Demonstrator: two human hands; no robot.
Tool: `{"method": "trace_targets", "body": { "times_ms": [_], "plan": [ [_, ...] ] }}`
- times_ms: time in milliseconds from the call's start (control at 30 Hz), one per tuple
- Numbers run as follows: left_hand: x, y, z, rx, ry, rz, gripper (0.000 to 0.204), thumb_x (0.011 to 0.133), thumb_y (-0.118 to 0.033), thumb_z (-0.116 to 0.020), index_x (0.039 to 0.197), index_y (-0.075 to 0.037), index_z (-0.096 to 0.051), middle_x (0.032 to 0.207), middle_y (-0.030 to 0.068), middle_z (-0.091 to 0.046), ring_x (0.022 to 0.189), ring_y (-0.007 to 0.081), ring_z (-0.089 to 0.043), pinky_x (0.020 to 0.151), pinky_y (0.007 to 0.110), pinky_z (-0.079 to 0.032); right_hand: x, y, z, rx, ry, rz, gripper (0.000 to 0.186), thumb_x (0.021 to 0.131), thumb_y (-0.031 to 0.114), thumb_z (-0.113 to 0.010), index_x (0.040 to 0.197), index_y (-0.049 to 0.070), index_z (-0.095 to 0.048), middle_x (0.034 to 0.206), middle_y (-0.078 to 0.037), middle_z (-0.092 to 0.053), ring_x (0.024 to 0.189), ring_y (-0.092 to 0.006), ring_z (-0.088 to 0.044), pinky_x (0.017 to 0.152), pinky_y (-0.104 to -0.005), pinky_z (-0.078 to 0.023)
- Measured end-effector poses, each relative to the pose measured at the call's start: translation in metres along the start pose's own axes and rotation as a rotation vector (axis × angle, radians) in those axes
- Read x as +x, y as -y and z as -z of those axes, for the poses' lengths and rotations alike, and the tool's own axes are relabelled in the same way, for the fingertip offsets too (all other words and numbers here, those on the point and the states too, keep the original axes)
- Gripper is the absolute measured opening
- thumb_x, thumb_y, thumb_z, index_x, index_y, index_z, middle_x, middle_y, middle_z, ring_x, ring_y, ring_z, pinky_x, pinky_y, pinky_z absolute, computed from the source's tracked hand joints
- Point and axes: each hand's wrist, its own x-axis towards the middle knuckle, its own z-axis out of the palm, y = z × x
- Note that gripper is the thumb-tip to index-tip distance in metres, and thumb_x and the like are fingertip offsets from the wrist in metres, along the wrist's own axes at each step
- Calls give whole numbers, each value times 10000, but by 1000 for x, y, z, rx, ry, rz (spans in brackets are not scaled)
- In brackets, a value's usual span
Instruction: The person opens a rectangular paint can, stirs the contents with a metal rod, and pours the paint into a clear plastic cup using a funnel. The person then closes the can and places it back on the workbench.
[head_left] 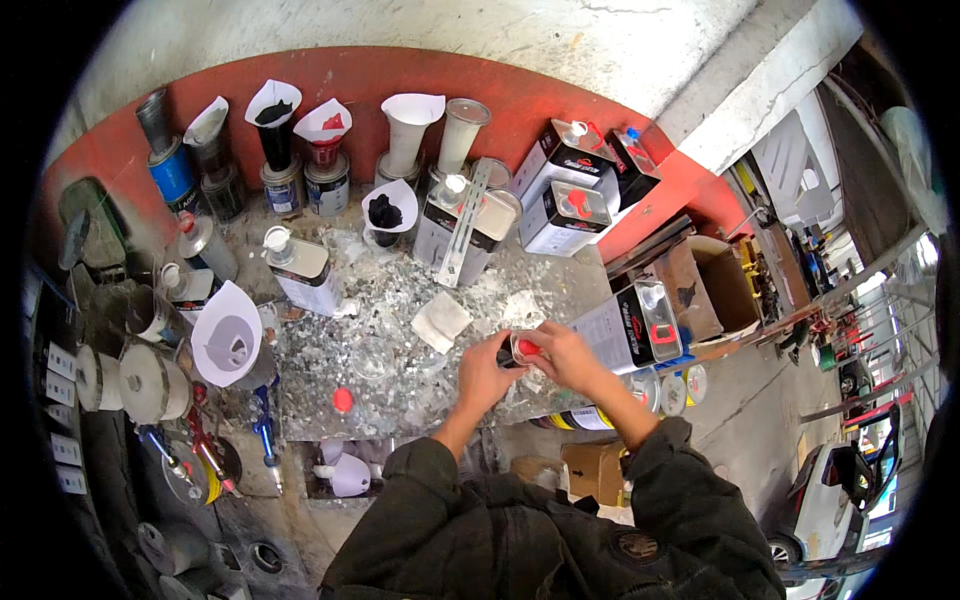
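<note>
Over the front right of a paint-spattered workbench [300, 360], both my hands are closed round a small dark container [507, 357] with a pale rim. My left hand [484, 376] wraps its side. My right hand [572, 360] has its fingers at the red part [527, 346] on top; whether this is a cap or something inside, I cannot tell. Just behind my hands lies a folded white cloth or paper [441, 322]. To their left stands a clear cup [372, 357], and a loose red cap [343, 400] lies near the bench's front edge.
Cans with paper funnels [405, 125] line the red wall band. A metal ruler [465, 225] leans across rectangular tins [450, 215]. More tins [565, 215] stand at the back right, another [640, 325] beside my right arm. Spray guns [265, 430] hang at the left front.
</note>
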Motion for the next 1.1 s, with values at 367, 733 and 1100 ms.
{"method": "trace_targets", "body": {
  "times_ms": [367,733,1100],
  "plan": [
    [3,6,-2,-29,38,45,740,601,-285,-920,1242,-65,-625,1054,171,-712,970,350,-687,810,409,-538,7,8,10,-191,195,-231,425,852,404,-714,939,-11,-685,825,-227,-689,734,-398,-671,659,-487,-523],
    [0,0,1,-41,-43,-17,651,599,-230,-914,1175,-104,-640,961,148,-714,900,362,-678,768,437,-526,19,12,16,-201,203,-215,379,807,378,-732,910,16,-690,861,-187,-692,790,-388,-683,689,-472,-541],
    [1,0,0,-39,-45,3,656,585,-225,-914,1169,-109,-637,945,138,-713,890,355,-681,763,435,-527,16,10,15,-169,123,-144,431,817,412,-715,1054,55,-665,808,-168,-688,732,-409,-661,672,-484,-530]
  ]
}}
